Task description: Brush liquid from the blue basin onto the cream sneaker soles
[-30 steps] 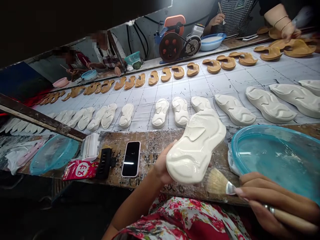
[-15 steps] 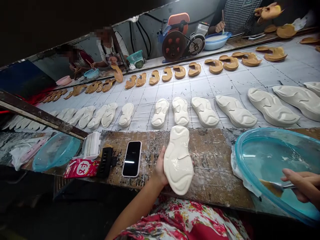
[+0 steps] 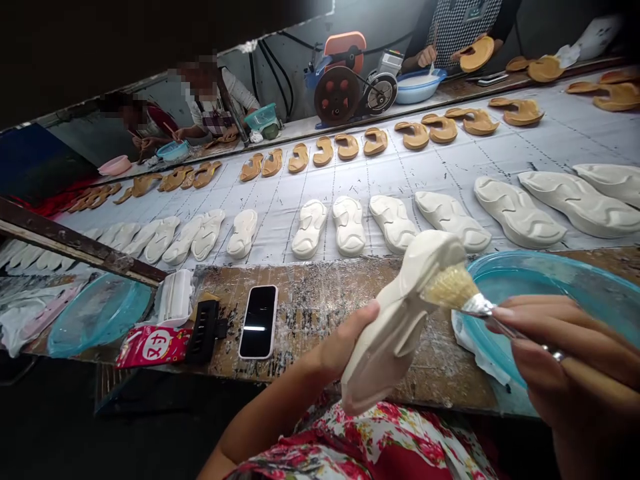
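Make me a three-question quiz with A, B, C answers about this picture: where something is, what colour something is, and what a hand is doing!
1. Where does the phone lie?
A. on the wooden bench edge
B. in the basin
C. on the belt

2. What colour is the basin by the right hand?
A. red
B. blue
C. yellow

3. What is the brush doing?
A. lying on the bench
B. dipped in the basin
C. touching the white sole in the left hand

Answers: 1 A, it rests face up on the bench; 2 B, its rim is blue; 3 C, its bristles meet the sole's upper end.
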### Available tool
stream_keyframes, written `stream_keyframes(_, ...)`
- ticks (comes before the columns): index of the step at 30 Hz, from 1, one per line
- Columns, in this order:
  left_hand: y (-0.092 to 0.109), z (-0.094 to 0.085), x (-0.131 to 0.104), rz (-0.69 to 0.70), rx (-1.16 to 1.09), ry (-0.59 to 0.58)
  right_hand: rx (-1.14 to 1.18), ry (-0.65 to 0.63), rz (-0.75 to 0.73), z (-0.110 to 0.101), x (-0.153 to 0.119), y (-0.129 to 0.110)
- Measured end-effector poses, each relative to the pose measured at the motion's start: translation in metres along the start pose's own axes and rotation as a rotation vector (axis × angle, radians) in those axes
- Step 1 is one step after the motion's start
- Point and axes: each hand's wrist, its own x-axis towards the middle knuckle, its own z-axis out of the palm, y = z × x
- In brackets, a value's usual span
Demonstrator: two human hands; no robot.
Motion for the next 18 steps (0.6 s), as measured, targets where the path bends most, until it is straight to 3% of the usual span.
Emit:
stream_keyframes(2, 0.0, 0.006, -0.005, -0.026, -0.015, -0.031, -0.022, -0.012, -0.119, -0.004, 0.007, 0.007)
stream_keyframes(4, -0.001, 0.009, -0.008, -0.047, -0.025, -0.047, -0.025, -0.04, -0.139, -0.008, 0.009, 0.009)
stream_keyframes(9, -0.002, 0.012, -0.004, -0.028, 0.085, -0.017, 0.019, -0.193, 0.021, -0.012, 0.005, -0.015)
stream_keyframes(11, 0.002, 0.016, -0.004, 0.054, 0.252, -0.022, 0.019, -0.247, 0.056, -0.011, 0.004, -0.024)
stream_keyframes(15, 0.016, 0.028, -0.013, 0.339, 0.785, 0.048, -0.031, -0.318, -0.056, -0.015, 0.003, -0.025)
stream_keyframes(18, 0.025, 0.035, -0.02, 0.396, 1.111, 0.083, -0.086, -0.381, -0.127, -0.02, 0.006, -0.021)
